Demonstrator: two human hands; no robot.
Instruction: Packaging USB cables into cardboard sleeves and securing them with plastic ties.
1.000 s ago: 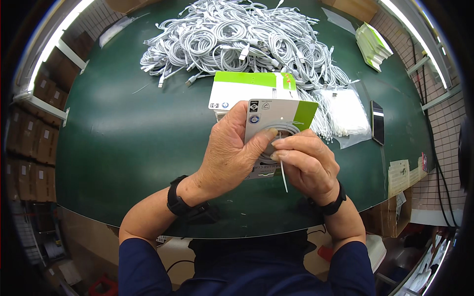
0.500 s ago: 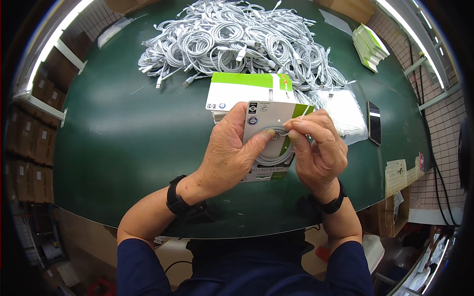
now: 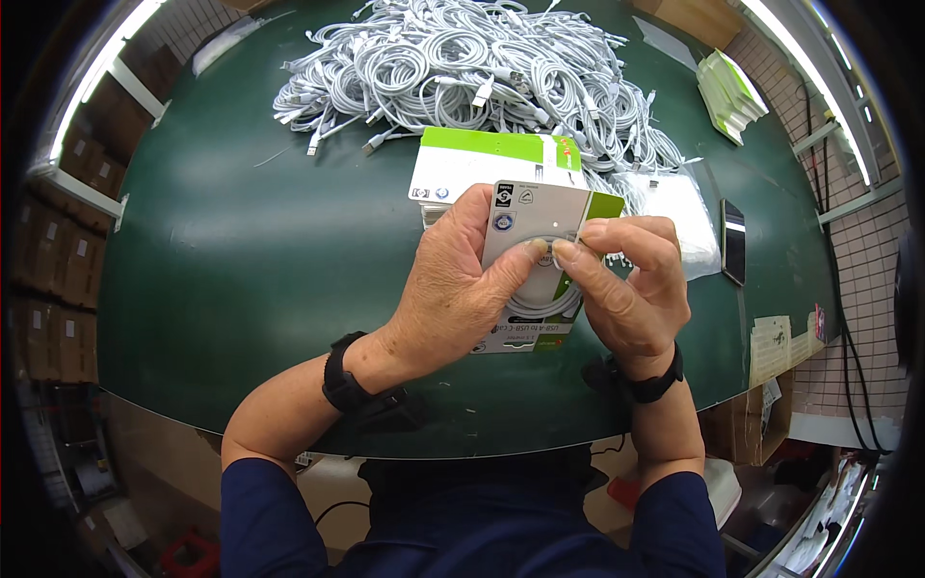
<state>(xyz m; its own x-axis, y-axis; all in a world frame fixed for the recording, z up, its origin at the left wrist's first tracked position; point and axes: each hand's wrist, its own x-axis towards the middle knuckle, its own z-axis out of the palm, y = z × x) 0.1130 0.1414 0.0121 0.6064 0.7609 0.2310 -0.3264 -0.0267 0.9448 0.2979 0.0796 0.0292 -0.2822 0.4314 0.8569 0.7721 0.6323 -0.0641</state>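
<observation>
My left hand (image 3: 453, 279) grips a white and green packaging card (image 3: 515, 202) at its left edge, the thumb pressing down on its front. A coiled white USB cable (image 3: 544, 306) lies against the card, partly covered by my fingers. My right hand (image 3: 636, 289) is closed at the card's right side, its thumb tip beside my left thumb. Under that tip shows a bit of a thin white tie (image 3: 557, 263) at the top of the coil. Just beyond my hands, a stack of similar cards (image 3: 487, 173) rests on the green table (image 3: 241, 279).
A large heap of coiled white cables (image 3: 462, 67) covers the far middle. Clear plastic bags (image 3: 674, 217) and a dark phone (image 3: 732, 241) lie to the right. Another card stack (image 3: 727, 96) sits far right. A cardboard box (image 3: 761, 424) stands below the right edge.
My right fingers have shifted; the thumb now presses at the coil's top and the index finger sits higher. The white strip that stuck up between those fingers no longer shows.
</observation>
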